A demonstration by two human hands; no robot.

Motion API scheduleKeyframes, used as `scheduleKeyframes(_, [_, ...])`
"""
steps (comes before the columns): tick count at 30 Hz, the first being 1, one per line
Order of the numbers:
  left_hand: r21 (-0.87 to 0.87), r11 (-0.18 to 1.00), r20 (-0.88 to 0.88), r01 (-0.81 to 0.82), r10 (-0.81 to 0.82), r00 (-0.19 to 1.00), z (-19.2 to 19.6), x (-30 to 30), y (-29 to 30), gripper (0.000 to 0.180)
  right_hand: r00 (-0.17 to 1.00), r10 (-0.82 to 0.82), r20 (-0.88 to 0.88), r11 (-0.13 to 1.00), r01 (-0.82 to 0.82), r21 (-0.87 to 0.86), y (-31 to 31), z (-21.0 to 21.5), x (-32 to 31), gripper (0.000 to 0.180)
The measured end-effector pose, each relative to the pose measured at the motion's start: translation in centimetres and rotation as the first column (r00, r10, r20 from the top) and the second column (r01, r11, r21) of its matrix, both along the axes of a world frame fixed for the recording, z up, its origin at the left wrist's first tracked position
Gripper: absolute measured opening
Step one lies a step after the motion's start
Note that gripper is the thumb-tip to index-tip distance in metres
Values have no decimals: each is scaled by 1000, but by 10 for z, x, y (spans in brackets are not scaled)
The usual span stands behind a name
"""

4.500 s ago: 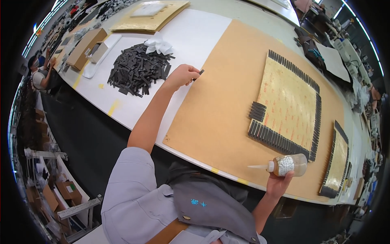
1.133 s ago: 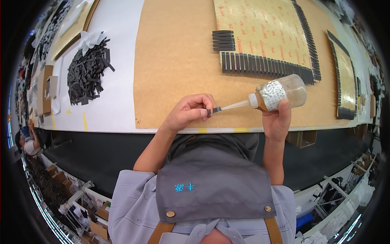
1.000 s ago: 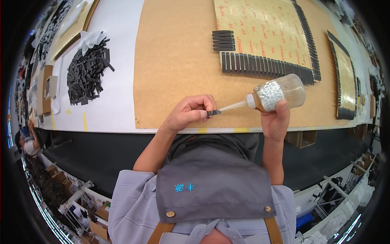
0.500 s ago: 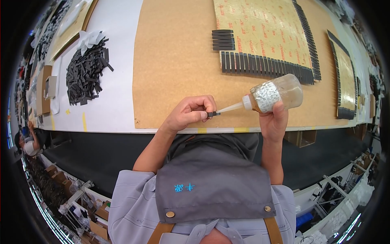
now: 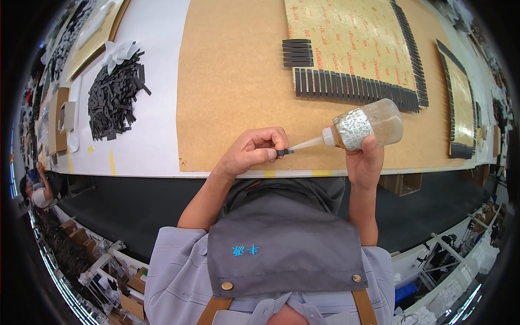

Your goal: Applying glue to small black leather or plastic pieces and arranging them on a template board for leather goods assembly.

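Note:
My left hand [image 5: 253, 150] pinches a small black strip [image 5: 284, 153] between thumb and fingers, above the near edge of the brown board. In my right hand [image 5: 365, 162] lies a clear squeeze bottle [image 5: 387, 122] with a silvery label, tilted so its long thin nozzle [image 5: 306, 144] points left. The nozzle's tip meets the strip or sits just beside it; I cannot tell which. Past the bottle, a yellowish sheet [image 5: 346, 38] with red print carries rows of black strips [image 5: 352, 86] along its near and right edges. Several more strips [image 5: 297, 53] jut from its left side.
A brown board [image 5: 233, 70] covers the table's middle. On the white tabletop [image 5: 154, 108] at left sits a heap of loose black strips [image 5: 114, 100] with a white crumpled piece [image 5: 118, 55]. Small cardboard boxes [image 5: 58, 122] stand farther left. Another strip-edged panel [image 5: 460, 103] lies at right.
The bottle and nozzle have shifted very slightly in my right hand. My left hand keeps its place with the strip.

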State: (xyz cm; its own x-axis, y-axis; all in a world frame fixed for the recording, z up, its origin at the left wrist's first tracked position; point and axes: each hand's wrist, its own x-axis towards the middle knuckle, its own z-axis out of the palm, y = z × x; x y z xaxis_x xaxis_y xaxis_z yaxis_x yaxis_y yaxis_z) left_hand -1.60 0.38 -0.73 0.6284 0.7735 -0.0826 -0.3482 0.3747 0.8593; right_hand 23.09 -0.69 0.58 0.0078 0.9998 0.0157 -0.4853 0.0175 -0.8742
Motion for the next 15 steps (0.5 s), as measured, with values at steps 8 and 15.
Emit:
scheduleKeyframes(8, [20, 1000, 14, -17, 17, 1000, 1, -1, 0, 7, 1000, 19, 18, 999, -20, 31, -3, 0, 4, 63])
scheduleKeyframes(15, [66, 998, 29, -13, 11, 1000, -2, -1, 0, 7, 998, -17, -62, 1000, 18, 20, -3, -3, 5, 62])
